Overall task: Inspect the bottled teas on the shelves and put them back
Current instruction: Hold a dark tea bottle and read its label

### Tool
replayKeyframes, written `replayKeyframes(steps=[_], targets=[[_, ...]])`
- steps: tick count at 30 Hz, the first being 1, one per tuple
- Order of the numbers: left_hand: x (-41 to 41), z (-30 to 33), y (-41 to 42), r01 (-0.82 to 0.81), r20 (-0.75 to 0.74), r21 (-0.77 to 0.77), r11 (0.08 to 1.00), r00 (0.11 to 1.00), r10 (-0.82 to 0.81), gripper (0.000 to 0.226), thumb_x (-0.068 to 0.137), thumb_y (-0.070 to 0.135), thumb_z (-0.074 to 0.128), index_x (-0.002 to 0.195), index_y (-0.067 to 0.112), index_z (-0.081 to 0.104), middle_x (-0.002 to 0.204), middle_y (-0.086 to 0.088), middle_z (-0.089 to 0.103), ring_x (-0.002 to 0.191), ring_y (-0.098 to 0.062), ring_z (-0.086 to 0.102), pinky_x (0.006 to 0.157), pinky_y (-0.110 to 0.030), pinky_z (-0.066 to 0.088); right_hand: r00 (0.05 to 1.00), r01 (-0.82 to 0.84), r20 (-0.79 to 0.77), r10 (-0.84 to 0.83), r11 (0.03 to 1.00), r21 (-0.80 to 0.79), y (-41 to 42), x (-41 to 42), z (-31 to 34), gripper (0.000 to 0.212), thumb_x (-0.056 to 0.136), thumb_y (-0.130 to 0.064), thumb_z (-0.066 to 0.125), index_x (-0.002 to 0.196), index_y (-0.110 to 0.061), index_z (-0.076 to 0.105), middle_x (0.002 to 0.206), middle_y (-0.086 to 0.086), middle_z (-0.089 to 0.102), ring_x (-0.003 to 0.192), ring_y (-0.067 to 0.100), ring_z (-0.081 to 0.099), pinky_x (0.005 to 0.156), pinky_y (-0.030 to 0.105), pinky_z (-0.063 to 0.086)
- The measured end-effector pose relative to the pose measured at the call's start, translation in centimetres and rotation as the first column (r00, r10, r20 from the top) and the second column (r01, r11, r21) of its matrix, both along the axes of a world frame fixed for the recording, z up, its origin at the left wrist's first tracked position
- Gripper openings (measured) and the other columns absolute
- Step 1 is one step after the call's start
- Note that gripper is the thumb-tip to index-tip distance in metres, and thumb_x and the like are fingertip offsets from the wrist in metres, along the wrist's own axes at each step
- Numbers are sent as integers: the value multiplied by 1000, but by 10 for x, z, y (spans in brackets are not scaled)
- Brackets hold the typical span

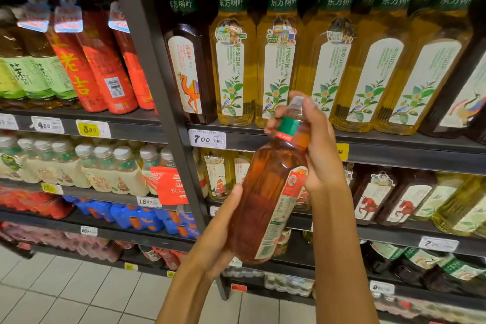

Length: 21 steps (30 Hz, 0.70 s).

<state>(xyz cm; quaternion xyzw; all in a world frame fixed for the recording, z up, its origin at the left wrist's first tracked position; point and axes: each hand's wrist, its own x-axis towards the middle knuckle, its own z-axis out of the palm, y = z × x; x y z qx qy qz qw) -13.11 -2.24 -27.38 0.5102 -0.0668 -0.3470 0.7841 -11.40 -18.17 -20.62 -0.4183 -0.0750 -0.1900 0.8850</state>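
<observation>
The fingers [307, 105] of the right hand [319, 144] are curled round the cap and neck of an amber tea bottle [268, 200], while the left hand [223, 229] cups its lower body from beneath, fingers wrapped behind. The bottle is held tilted, in front of the shelf edge [394, 151] and just below the 7.00 price tag [207, 139].

The inspection would be served best if the base were kept supported and the neck turned slowly, so that the red-edged label [285, 208] is brought round; its small print cannot be read.

Above the tag, yellow tea bottles [234, 60] are marked 东方树叶 and 陈皮白茶. Left of the tag, a red bottle [76, 71] shows 老吉.
</observation>
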Motion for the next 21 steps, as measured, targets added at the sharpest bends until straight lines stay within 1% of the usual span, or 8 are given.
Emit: replayKeyframes(steps=[2,4,7,10,13,16,18,21], targets=[[6,2,1,-13,150,99,995,989,-2,61,74,61,55,119,21,64,116,-14,68,111,-33,63,95,-50,50,993,93,-63,-103,985,-142,-2,1,2,30,92,-33,55,110,-10,53,81,7,68,76,21,68,69,29,56],[10,2,2,-84,335,167,982,942,23,51,71,69,60,102,30,70,101,-5,73,97,-22,69,80,-34,57,984,114,-104,-146,956,-271,-3,2,5,37,83,-40,61,111,-16,54,84,4,70,79,20,70,68,30,57],[13,-2,0,-137,476,215,967,879,18,50,67,72,54,102,40,66,101,2,71,96,-15,68,70,-23,57,980,111,-136,-145,967,-231,-3,3,4,35,80,-38,68,105,-17,55,77,4,67,69,19,69,63,34,57],[11,-2,2,-104,399,188,977,917,21,54,76,78,46,103,37,69,104,2,72,98,-13,69,71,-22,56,980,132,-141,-143,988,-86,-3,3,-1,18,88,-26,66,98,-14,57,68,5,63,56,19,63,59,32,56],[12,-3,5,-27,182,121,992,983,5,53,72,69,46,104,36,72,104,0,74,97,-15,70,73,-29,57,996,34,-89,-26,995,91,-5,2,-5,22,84,-27,64,94,-11,53,65,5,60,50,16,58,57,30,55],[16,-8,5,88,28,19,996,996,-88,62,71,63,66,120,26,65,116,-10,70,104,-27,68,83,-44,56,1000,2,-25,-1,997,76,-5,1,-5,16,89,-26,57,96,-12,55,66,4,59,50,15,58,59,30,54],[16,-8,5,200,-13,-46,979,980,-201,60,69,63,64,118,27,67,116,-16,68,100,-34,68,82,-49,56,1000,4,-1,-4,998,62,-4,0,-3,16,92,-26,52,100,-12,54,67,4,59,52,15,59,61,30,55],[13,-11,2,108,38,-24,994,993,-107,58,62,64,63,109,30,71,112,-14,71,94,-33,70,77,-44,57,999,17,-34,-15,998,55,-5,-2,0,17,94,-26,54,101,-11,55,72,7,63,61,19,64,67,33,57]])
